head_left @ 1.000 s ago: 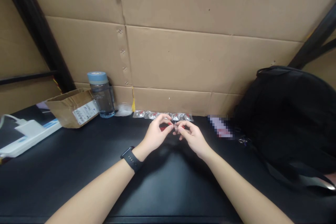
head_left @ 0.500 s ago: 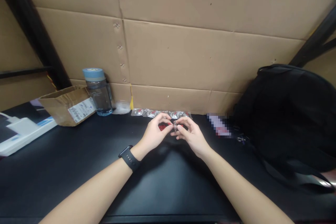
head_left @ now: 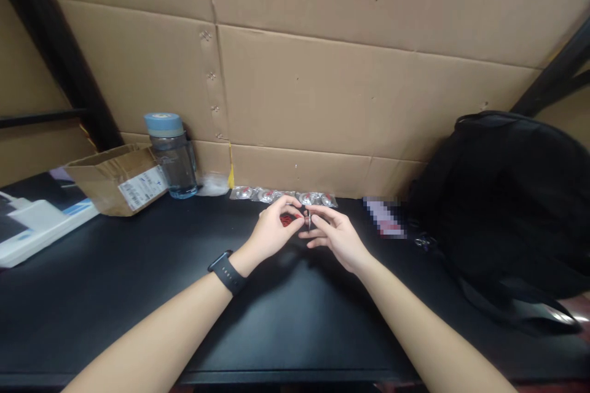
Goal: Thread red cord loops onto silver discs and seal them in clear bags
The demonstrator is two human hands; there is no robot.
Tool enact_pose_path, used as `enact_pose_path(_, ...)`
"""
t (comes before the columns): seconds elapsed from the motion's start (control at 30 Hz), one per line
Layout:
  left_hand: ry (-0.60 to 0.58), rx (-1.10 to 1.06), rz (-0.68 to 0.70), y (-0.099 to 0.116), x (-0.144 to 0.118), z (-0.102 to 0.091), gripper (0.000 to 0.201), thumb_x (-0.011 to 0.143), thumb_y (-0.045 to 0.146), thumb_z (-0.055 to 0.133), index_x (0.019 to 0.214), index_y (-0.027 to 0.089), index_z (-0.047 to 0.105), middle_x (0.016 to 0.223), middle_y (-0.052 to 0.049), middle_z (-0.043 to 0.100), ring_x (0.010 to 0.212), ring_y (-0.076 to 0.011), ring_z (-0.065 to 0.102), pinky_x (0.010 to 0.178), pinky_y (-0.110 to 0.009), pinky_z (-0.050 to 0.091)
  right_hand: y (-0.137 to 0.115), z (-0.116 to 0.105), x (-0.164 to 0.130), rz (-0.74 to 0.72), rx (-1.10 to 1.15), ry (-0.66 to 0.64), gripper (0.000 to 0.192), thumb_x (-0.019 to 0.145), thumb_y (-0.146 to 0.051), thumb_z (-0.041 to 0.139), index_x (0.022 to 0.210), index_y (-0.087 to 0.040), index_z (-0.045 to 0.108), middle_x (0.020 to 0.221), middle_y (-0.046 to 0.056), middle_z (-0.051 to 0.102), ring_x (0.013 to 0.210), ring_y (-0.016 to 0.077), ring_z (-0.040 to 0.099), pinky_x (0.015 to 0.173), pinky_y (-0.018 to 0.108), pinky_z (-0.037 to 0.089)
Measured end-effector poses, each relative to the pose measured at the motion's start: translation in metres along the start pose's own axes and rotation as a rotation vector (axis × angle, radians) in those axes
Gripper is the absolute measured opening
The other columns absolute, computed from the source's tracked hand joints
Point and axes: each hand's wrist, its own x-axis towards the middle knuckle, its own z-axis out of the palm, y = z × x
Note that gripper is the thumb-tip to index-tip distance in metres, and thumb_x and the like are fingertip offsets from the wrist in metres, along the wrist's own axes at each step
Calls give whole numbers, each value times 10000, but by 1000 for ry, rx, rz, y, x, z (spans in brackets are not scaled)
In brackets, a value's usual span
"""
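Observation:
My left hand [head_left: 271, 228], with a dark watch [head_left: 227, 271] on its wrist, has its thumb and forefinger pinched together at a red cord [head_left: 286, 221]; the cord is bunched and partly hidden by the fingers. Facing it, my right hand [head_left: 338, 234] pinches a small, thin silvery disc [head_left: 309, 219], seen nearly edge-on, its lower fingers spread. The fingertips of both hands almost meet around the disc, above the black tabletop. Just behind them lies a row of clear packets [head_left: 267, 195] holding round silvery pieces with red bits. Whether the cord passes through the disc I cannot tell.
On the left stand a brown paper bag [head_left: 110, 181], a blue-lidded water bottle [head_left: 173, 159] and a white power strip [head_left: 46, 233] with a charger. A black backpack [head_left: 507, 215] fills the right side. Cardboard [head_left: 322, 98] walls the back.
My right hand's lower fingers have spread further apart, and the disc has shifted slightly. The left hand keeps its pinch. The camera view has tilted a little.

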Motion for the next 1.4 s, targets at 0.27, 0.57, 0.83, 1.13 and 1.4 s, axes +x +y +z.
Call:
enact_pose_path(0.27, 14, 8, 40, 4, 0, -1, 229, 841, 209, 684, 1052, 231, 599, 913, -3, 750, 925, -183, 734, 931, -322, 516, -4, 0, -1, -33, -34, -36, 546, 722, -321, 876, 1223, -271, 665, 1320, 98, 624, 884, 258, 781, 697, 333, 656)
enact_pose_path(0.57, -58, 36, 57, 7, 0, -4, 250, 861, 244, 668, 1099, 240, 590, 947, -21, 751, 943, -195, 724, 925, -324, 512, -3, -4, 0, -74, -153, -38, 507, 732, -329, 865, 1187, -260, 650, 1228, 66, 630, 840, 217, 767, 670, 294, 625)
enact_pose_path(0.83, -145, 589, -75, -10, 10, -41, 457, 955, 533, 497, 1311, 255, 558, 1397, -147, 611, 1330, -359, 525, 1112, -588, 322, -10, -8, -1, -75, -206, 16, 536, 789, -389, 819, 1268, -269, 612, 1307, 106, 595, 888, 229, 751, 672, 307, 602)
enact_pose_path(1.13, -128, 1089, -654, -43, 19, -137, 596, 804, 510, 619, 1287, 161, 650, 1571, -250, 392, 1451, -513, 295, 1069, -676, 304, -5, -11, 1, -84, -229, 23, 521, 772, -435, 839, 1228, -261, 657, 1293, 114, 604, 955, 269, 742, 799, 388, 618)
enact_pose_path(1.4, -149, 1089, -627, -45, 16, -175, 509, 839, 511, 585, 1306, 321, 655, 1631, -80, 355, 1507, -428, 250, 1117, -652, 287, 0, -16, 6, -101, -295, 31, 525, 770, -461, 834, 1218, -244, 667, 1307, 131, 612, 957, 291, 741, 802, 403, 626)
